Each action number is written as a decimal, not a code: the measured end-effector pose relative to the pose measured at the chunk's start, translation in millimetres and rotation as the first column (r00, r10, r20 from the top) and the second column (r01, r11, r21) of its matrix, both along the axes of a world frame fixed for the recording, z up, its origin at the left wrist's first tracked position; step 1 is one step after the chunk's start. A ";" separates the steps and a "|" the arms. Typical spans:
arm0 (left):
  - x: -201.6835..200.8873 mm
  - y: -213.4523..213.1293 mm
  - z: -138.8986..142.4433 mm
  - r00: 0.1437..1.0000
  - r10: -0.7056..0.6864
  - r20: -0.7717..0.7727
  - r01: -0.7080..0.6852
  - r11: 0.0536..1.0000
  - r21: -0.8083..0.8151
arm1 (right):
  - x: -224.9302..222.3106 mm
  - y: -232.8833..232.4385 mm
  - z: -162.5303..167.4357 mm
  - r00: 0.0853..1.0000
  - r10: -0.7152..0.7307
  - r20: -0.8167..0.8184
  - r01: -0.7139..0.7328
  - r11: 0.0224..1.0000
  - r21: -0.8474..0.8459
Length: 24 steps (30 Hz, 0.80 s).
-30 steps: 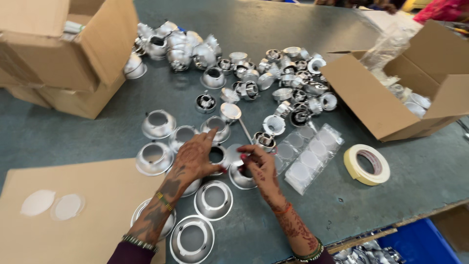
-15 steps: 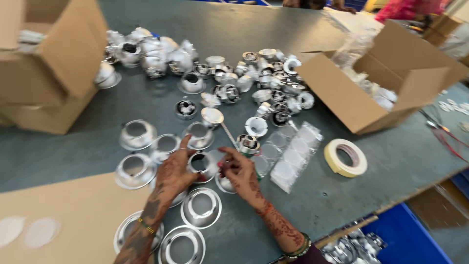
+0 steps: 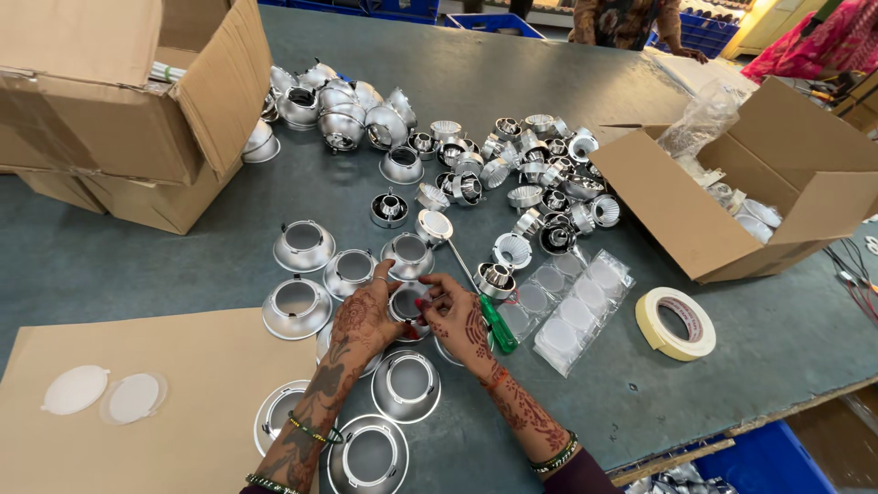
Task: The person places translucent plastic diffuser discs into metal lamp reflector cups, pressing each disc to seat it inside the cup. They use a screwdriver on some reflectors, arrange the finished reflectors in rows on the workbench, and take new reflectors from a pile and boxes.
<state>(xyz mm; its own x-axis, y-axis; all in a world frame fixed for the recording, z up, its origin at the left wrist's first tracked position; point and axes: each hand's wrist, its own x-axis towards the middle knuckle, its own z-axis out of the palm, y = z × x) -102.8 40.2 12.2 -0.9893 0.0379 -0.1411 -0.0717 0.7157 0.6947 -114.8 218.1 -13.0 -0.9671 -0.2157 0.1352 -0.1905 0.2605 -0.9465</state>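
Observation:
My left hand (image 3: 364, 313) and my right hand (image 3: 457, 320) meet over one silver reflector cup (image 3: 408, 304) on the grey table (image 3: 183, 265); both hands' fingers pinch at its rim. A green-handled screwdriver (image 3: 496, 327) lies just right of my right hand, its shaft pointing up to another small cup (image 3: 433, 224). Silver rings and cups (image 3: 405, 386) stand around my wrists.
A heap of silver reflectors (image 3: 512, 165) fills the table's middle. Open cardboard boxes stand at left (image 3: 137, 119) and right (image 3: 732, 201). Bags of clear discs (image 3: 576, 306), a tape roll (image 3: 679, 322), a cardboard sheet (image 3: 137, 430) with white discs (image 3: 75, 391). Another person (image 3: 631, 23) stands at the far side.
The view has shifted, and my hands stay together on the same cup. The screwdriver now lies on the table beside my right hand.

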 end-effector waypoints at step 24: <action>2.5 4.1 -0.3 1.000 -0.010 -0.024 0.009 0.999 -0.043 | 8.3 -8.2 18.4 0.963 0.006 -0.268 0.106 0.908 0.405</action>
<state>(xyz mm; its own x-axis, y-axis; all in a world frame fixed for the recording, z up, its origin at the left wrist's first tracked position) -100.3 44.3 11.9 -0.9920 0.0419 -0.1188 -0.0481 0.7457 0.6646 -106.5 209.9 5.5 -0.9214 -0.2587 0.2900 -0.3885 0.6313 -0.6712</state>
